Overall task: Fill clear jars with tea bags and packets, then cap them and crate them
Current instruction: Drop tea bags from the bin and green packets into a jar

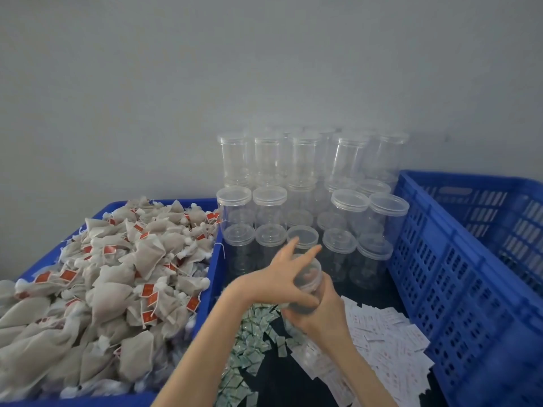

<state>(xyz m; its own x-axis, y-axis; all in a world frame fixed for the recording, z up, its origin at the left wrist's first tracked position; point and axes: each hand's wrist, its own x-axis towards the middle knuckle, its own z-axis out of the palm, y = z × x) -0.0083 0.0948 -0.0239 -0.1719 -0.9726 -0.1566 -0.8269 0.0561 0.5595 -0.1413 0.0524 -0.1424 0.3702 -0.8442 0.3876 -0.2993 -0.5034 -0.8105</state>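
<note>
Clear plastic jar (305,284) sits mid-table between both hands, tilted and blurred. Right hand (324,308) grasps its lower body from the right; left hand (286,274) lies over its lid (310,276), fingers spread and curved around the rim. Capped empty jars (311,201) are stacked behind, tea bags (102,274) fill the left bin (216,259), packets (388,339) lie near the blue crate (458,259)
</note>
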